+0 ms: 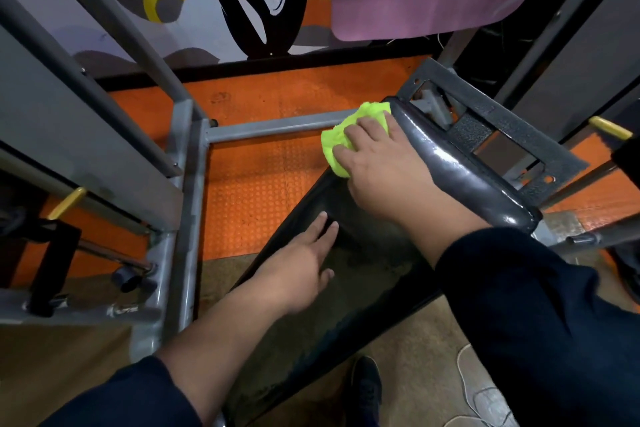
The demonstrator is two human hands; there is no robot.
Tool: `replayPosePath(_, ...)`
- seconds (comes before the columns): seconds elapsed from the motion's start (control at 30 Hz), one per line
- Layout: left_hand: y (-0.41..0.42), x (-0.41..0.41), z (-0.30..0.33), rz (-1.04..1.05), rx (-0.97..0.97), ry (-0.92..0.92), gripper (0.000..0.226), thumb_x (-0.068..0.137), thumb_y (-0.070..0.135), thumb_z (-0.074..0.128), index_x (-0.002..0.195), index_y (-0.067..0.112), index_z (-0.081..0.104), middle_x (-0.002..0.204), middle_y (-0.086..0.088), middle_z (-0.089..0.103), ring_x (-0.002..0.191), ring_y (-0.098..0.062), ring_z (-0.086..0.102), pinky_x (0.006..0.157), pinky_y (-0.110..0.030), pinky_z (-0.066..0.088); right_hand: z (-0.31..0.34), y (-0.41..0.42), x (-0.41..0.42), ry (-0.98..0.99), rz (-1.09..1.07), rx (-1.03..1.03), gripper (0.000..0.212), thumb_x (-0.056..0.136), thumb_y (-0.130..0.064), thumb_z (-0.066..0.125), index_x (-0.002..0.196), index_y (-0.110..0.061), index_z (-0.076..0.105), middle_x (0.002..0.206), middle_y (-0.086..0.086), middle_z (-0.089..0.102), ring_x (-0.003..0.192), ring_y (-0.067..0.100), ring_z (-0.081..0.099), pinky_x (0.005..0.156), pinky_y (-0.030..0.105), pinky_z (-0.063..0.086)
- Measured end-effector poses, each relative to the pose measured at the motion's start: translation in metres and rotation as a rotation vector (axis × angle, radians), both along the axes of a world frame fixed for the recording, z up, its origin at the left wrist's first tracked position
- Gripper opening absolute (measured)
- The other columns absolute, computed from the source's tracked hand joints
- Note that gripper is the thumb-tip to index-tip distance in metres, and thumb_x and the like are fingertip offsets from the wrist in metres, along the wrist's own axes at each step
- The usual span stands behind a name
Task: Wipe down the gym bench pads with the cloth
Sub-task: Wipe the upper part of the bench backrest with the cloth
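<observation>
A bright yellow-green cloth (341, 139) is bunched under my right hand (384, 166), which presses it against the far left end of the black bench pads. The raised glossy black pad (460, 166) runs diagonally to the right of that hand. The lower, dusty black seat pad (346, 315) stretches toward me. My left hand (301, 263) lies flat on this lower pad with its fingers spread and nothing in it. Both forearms come out of dark blue sleeves.
Grey steel frame tubes (187, 204) stand left of the bench, with a crossbar (273, 126) behind the cloth. The floor is orange studded rubber (256, 191), then brown carpet (426, 350). A yellow-handled pin (67, 203) sticks out at left. My dark shoe (367, 388) stands below the bench.
</observation>
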State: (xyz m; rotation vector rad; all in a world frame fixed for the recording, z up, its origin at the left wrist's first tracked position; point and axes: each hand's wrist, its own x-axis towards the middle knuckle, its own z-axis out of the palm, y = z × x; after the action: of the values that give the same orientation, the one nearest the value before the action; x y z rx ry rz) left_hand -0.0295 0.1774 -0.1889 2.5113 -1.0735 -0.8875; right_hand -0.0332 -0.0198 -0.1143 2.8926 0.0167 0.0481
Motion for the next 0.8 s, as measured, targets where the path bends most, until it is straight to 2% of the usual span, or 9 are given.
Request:
replayPosePath(0.13, 0.0, 0.005, 0.003, 0.004, 0.01, 0.006, 0.075, 0.099, 0.03, 0.053, 0.155, 0.042, 0.004, 0.158, 0.026, -0.023, 0.147, -0.015, 0.025, 0.11, -0.032, 0.04, -0.008, 0.009, -0.005, 0.041, 0.044, -0.029, 0.05, 0.092, -0.033, 0.053, 0.14, -0.02, 0.05, 0.149, 0.014, 0.041, 0.145, 0.037, 0.024, 0.121, 0.059, 0.009)
replayPosePath(0.23, 0.002, 0.003, 0.002, 0.007, 0.003, 0.037, 0.075, 0.099, 0.03, 0.053, 0.154, 0.045, 0.005, 0.155, 0.032, -0.023, 0.146, -0.013, 0.026, 0.108, -0.03, 0.041, -0.009, -0.001, -0.022, -0.023, 0.068, 0.008, 0.044, 0.09, -0.027, 0.053, 0.133, -0.017, 0.056, 0.143, 0.014, 0.048, 0.142, 0.036, 0.031, 0.121, 0.058, 0.011)
replayPosePath(0.37, 0.001, 0.005, 0.003, -0.002, 0.022, 0.049, 0.077, 0.099, 0.028, 0.053, 0.154, 0.044, 0.001, 0.156, 0.028, -0.026, 0.148, -0.016, 0.023, 0.109, -0.03, 0.039, -0.009, 0.016, -0.02, -0.015, -0.02, 0.001, 0.052, 0.089, -0.03, 0.054, 0.138, -0.015, 0.051, 0.148, 0.017, 0.04, 0.145, 0.038, 0.024, 0.12, 0.061, 0.009)
replayPosePath(0.5, 0.0, 0.007, 0.001, -0.045, 0.038, 0.057, 0.079, 0.098, 0.03, 0.054, 0.154, 0.044, -0.001, 0.155, 0.028, -0.028, 0.15, -0.012, 0.011, 0.114, -0.03, 0.032, -0.018, 0.006, -0.045, -0.031, 0.084, -0.008, 0.052, 0.086, -0.026, 0.054, 0.137, -0.012, 0.054, 0.145, 0.018, 0.046, 0.141, 0.04, 0.032, 0.12, 0.06, 0.014)
replayPosePath(0.63, 0.002, 0.007, 0.0, -0.051, 0.04, 0.028, 0.08, 0.099, 0.031, 0.053, 0.154, 0.041, -0.004, 0.156, 0.023, -0.03, 0.151, -0.011, 0.006, 0.115, -0.03, 0.032, -0.013, 0.014, -0.042, -0.054, -0.015, 0.021, 0.056, 0.085, -0.027, 0.057, 0.139, -0.012, 0.054, 0.148, 0.02, 0.044, 0.143, 0.04, 0.03, 0.119, 0.061, 0.012)
replayPosePath(0.73, 0.002, 0.006, 0.001, -0.069, 0.041, 0.004, 0.08, 0.099, 0.031, 0.052, 0.154, 0.041, -0.005, 0.156, 0.022, -0.03, 0.151, -0.012, 0.007, 0.114, -0.029, 0.033, -0.018, 0.015, -0.049, -0.026, 0.022, 0.011, 0.056, 0.086, -0.027, 0.051, 0.14, -0.011, 0.052, 0.148, 0.019, 0.043, 0.143, 0.041, 0.03, 0.119, 0.061, 0.013)
replayPosePath(0.8, 0.002, 0.005, 0.003, -0.066, 0.052, 0.018, 0.081, 0.099, 0.03, 0.053, 0.154, 0.042, -0.005, 0.155, 0.024, -0.03, 0.15, -0.01, 0.009, 0.111, -0.029, 0.036, -0.019, 0.005, -0.06, -0.043, 0.064, 0.025, 0.055, 0.084, -0.025, 0.056, 0.137, -0.012, 0.054, 0.145, 0.018, 0.046, 0.14, 0.04, 0.033, 0.119, 0.06, 0.016)
